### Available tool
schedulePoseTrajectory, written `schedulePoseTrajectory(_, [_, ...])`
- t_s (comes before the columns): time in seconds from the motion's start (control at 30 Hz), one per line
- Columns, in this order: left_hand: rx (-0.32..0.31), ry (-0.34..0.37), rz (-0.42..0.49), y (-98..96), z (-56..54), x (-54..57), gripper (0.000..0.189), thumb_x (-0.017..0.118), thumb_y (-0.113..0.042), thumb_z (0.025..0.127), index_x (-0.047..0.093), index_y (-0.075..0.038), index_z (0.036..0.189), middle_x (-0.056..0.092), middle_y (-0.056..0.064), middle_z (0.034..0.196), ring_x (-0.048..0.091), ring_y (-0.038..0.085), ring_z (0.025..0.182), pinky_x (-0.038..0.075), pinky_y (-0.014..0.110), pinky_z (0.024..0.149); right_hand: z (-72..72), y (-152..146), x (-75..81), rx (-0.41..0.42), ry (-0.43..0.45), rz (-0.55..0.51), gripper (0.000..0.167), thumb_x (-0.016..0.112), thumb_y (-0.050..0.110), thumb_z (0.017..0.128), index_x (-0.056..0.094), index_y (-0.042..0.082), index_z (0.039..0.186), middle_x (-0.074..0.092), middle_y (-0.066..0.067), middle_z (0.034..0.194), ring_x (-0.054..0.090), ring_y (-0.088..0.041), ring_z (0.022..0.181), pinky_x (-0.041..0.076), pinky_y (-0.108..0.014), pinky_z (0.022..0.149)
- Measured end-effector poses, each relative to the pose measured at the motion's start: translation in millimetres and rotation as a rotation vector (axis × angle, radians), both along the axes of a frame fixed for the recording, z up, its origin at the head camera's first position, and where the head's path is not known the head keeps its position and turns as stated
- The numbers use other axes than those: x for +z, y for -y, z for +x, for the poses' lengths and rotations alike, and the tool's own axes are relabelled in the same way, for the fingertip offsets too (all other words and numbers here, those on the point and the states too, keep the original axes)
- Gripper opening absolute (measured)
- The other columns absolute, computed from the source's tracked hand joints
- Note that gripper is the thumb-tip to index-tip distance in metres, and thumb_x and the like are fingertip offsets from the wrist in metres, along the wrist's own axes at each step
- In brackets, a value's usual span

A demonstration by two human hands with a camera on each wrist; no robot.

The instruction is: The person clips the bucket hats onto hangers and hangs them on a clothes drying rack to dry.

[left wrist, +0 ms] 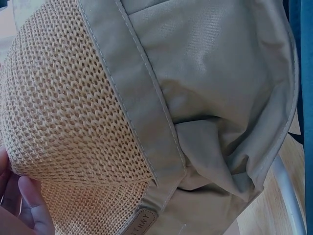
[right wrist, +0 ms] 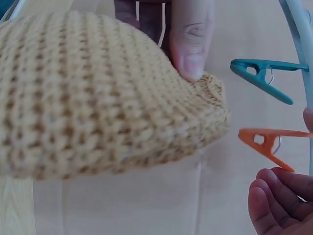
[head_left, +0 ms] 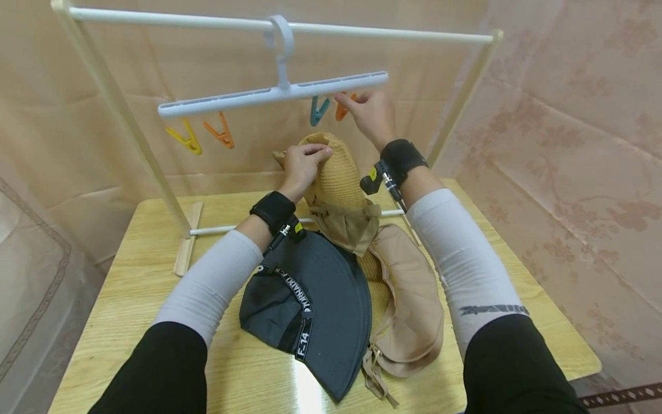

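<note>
My left hand (head_left: 302, 167) pinches the edge of a tan hat's knitted crown (head_left: 338, 172) and holds it up under a white hanger (head_left: 233, 99). The hat's beige fabric brim (left wrist: 215, 63) folds downward. At the hanger's right end, my right hand (head_left: 376, 118) pinches an orange clip (right wrist: 264, 142) between thumb and fingers. The hat's raised edge is apart from that clip. Beside it hangs a teal clip (head_left: 318, 111). On the table lie a dark bucket hat (head_left: 331, 299) with a lettered strap and a beige brim (head_left: 414, 322) with a tie; whether that brim belongs to the held hat, I cannot tell.
The hanger hooks over the white bar (head_left: 170, 18) of a rack with wooden posts (head_left: 119, 109). A yellow clip (head_left: 186, 138) and another orange clip (head_left: 222, 132) hang at its left end. Everything stands on a wooden table (head_left: 134, 299) before a beige curtain.
</note>
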State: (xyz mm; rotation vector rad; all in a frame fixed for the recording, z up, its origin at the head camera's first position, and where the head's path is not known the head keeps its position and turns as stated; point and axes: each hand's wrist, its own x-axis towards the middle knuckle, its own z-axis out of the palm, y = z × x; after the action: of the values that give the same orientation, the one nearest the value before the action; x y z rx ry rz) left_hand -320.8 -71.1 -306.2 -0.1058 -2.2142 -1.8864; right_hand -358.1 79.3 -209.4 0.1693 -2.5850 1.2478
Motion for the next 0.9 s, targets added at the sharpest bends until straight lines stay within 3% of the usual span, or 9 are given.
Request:
schedulePoseTrajectory(0.4, [0.004,-0.012,0.031,2.3,-0.9,0.9,0.026,0.070,-0.026,0.091,0.075,-0.006,0.107,0.071,0.010,0.111,0.062,0.017,0.092,0.047,0.021,0.073,-2.2,7,8.6,-0.081,-0.012,-0.002,0.052,0.064,0.053,0.088,0.051,0.012,0.059,0.038,0.007,0.050,0.033,-0.009,0.047,0.025,-0.023,0.045])
schedulePoseTrajectory(0.5, [0.028,-0.034,0.026,3.6,0.3,1.4,0.027,0.070,-0.026,0.091,0.075,-0.006,0.108,0.071,0.010,0.114,0.063,0.017,0.099,0.049,0.024,0.081,1.3,11,6.4,-0.094,-0.030,-0.012,0.041,0.066,0.047,0.090,0.062,0.011,0.069,0.051,0.004,0.055,0.040,-0.009,0.049,0.029,-0.023,0.046])
schedulePoseTrajectory(0.57, [0.067,-0.040,0.022,5.1,1.3,0.7,0.027,0.070,-0.026,0.091,0.075,-0.006,0.108,0.071,0.010,0.114,0.064,0.018,0.102,0.050,0.025,0.083,3.9,13,4.5,-0.083,-0.045,-0.031,0.032,0.067,0.042,0.090,0.070,0.011,0.083,0.063,0.000,0.066,0.048,-0.008,0.055,0.033,-0.023,0.048])
schedulePoseTrajectory(0.7, [0.148,-0.055,0.018,7.4,1.6,-0.2,0.025,0.070,-0.026,0.091,0.076,-0.007,0.107,0.073,0.010,0.111,0.065,0.019,0.103,0.050,0.025,0.084,7.8,16,3.1,-0.051,-0.060,-0.070,0.030,0.068,0.035,0.091,0.073,0.010,0.107,0.073,-0.006,0.089,0.060,-0.010,0.068,0.040,-0.022,0.053])
schedulePoseTrajectory(0.9, [0.163,-0.069,-0.025,8.8,-0.1,3.7,0.027,0.069,-0.029,0.092,0.075,-0.008,0.108,0.073,0.010,0.111,0.065,0.020,0.102,0.051,0.027,0.085,10.0,19,0.9,-0.046,-0.067,-0.078,0.026,0.068,0.030,0.092,0.076,0.005,0.097,0.068,0.000,0.074,0.057,-0.011,0.063,0.037,-0.021,0.053])
